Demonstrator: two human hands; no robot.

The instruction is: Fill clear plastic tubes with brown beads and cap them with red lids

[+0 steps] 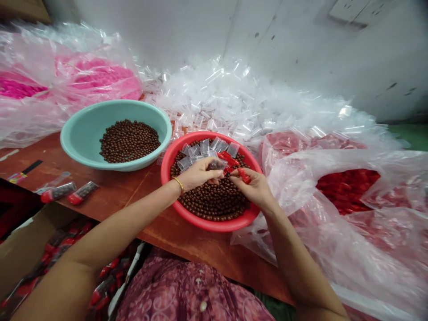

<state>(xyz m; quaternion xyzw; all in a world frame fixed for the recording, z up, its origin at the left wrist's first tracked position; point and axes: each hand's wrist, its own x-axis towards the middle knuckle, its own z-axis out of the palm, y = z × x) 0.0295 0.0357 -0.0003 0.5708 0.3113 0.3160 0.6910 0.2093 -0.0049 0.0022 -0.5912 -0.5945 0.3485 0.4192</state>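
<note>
Far left, a clear plastic bag [40, 120] of something pink slumps beside a teal basin [83, 142], which holds a mound of brown beads [129, 140]. On the wooden table [113, 209] in front of the basin lie two bead-filled tubes [58, 191] with red caps, and below the table edge an open cardboard box [30, 254] holds more red-capped tubes.

Your left hand [197, 174], with a gold bangle [178, 184] on its wrist, sits over a red basin [214, 225]. Its fingers [203, 167] curl closely around a small clear tube [217, 164] that has dark beads inside. That tube is above the middle of the basin, which holds more brown beads [214, 200], empty clear tubes [203, 147] and loose red caps [227, 158].

Your right hand [250, 189] comes in from the other side, its thumb and forefinger narrowly pinching a red cap [244, 175], just beside the tube but apart from it. Behind, a heap of clear tubes [227, 98] spreads along the wall; far right, a plastic bag [347, 189] holds many red caps.
</note>
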